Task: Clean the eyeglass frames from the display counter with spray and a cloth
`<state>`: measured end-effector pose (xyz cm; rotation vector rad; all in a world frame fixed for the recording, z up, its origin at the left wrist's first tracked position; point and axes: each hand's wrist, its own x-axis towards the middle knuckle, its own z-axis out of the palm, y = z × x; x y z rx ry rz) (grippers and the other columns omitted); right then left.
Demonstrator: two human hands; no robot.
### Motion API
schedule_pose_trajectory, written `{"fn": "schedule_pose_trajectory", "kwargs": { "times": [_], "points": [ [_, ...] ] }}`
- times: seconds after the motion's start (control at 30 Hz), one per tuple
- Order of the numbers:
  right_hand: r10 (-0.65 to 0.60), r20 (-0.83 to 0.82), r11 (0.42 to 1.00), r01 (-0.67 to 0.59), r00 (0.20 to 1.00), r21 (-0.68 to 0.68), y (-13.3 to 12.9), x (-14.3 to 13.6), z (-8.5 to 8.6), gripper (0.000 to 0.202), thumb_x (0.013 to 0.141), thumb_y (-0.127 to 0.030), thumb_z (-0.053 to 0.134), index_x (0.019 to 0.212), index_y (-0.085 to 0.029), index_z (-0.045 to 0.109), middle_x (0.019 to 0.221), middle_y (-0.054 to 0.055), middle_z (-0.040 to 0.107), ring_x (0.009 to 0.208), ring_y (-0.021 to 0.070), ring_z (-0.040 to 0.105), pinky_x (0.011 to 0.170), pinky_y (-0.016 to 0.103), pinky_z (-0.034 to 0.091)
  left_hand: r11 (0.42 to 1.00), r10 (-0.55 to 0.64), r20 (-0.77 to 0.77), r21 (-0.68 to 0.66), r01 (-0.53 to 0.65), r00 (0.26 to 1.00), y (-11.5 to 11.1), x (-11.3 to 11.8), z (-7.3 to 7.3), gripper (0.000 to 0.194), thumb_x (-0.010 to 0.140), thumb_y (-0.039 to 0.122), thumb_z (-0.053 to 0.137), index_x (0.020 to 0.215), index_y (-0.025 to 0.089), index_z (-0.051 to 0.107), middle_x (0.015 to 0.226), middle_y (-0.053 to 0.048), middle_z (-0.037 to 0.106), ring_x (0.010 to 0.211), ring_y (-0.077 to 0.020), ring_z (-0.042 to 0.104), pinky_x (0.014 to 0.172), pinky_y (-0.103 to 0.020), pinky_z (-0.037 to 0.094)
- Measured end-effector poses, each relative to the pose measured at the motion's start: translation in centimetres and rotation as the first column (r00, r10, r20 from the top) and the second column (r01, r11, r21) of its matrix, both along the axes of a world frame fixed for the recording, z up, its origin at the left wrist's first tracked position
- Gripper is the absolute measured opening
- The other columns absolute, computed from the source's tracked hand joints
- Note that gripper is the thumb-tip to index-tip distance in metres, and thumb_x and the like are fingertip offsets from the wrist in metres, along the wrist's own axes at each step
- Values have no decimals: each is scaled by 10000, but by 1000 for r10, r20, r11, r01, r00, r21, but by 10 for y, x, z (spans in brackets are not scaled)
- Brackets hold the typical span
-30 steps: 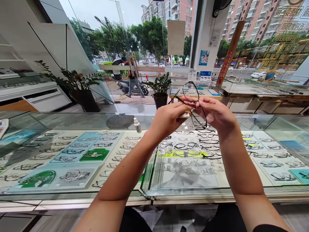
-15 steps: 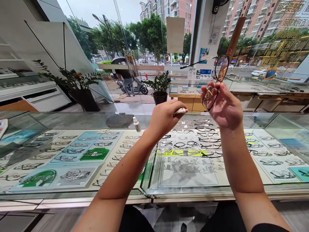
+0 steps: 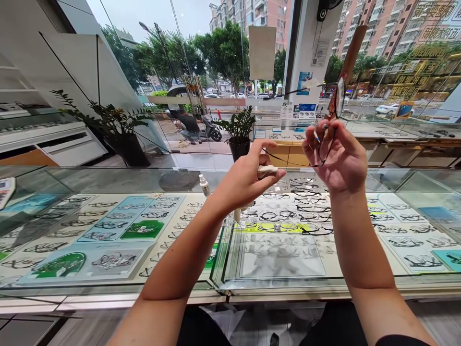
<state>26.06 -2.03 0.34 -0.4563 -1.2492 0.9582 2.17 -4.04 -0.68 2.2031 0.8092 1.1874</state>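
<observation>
Dark-rimmed eyeglasses (image 3: 340, 98) are held up on end at the right, one lens above the other, with my right hand (image 3: 340, 156) closed on them near the bridge. My left hand (image 3: 254, 170) is to their left, a little lower, with a folded white cloth (image 3: 267, 169) pressed between thumb and fingers; its index finger is raised and apart from the cloth. Both hands are above the glass display case. The left hand and the glasses are apart.
The glass display case (image 3: 277, 284) holds many eyeglasses in rows. On its top stands a small white bottle (image 3: 204, 185), left of my left hand. Beyond are potted plants (image 3: 239, 127), another counter and a large window onto a street.
The glasses have turned, so their lenses show more edge-on. My left index finger has lifted away from the cloth. The person outside by the scooter is no longer seen.
</observation>
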Motion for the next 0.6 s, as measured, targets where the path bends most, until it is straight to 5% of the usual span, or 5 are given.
{"fn": "schedule_pose_trajectory", "kwargs": {
  "times": [0.1,0.2,0.33,0.47,0.6],
  "points": [
    [109,-153,994,-107,982,20,-2,-4,1,101,931,-429,735,907,-337,771,1141,-39,809,1364,246,671,1087,408,597,999,12,-43,30,-11,999,-6,-4,4,515,992,436,701,1409,227,482,822,20,617,626,-125,568,620,-258,408],
    [128,-152,991,-121,980,51,-5,-6,2,109,868,-441,814,895,-344,772,1106,-18,814,1375,285,661,1060,444,617,987,116,-87,125,-105,989,-10,-17,10,273,1066,440,570,1216,215,608,728,25,565,601,-129,501,614,-284,386],
    [105,-129,994,-98,986,55,-8,-6,4,89,884,-431,794,873,-345,773,1129,-14,807,1373,285,654,1094,453,591,929,335,-19,173,-327,942,-10,-49,22,167,1054,238,493,1085,215,656,789,-14,615,656,-146,505,623,-297,373],
    [81,-80,994,-75,993,81,-12,-4,5,119,914,-462,755,884,-349,777,1179,-8,796,1408,290,626,1117,459,558,747,659,-51,162,-645,750,-1,-89,28,215,958,114,496,980,189,695,867,-32,668,688,-144,512,662,-300,361],
    [78,-67,993,-72,995,94,-14,0,7,130,937,-468,724,899,-360,787,1217,-12,785,1422,288,616,1140,467,531,510,832,-296,73,-857,470,24,-126,5,234,967,213,504,1049,225,723,785,-17,623,714,-187,529,670,-304,333]
  ]
}}
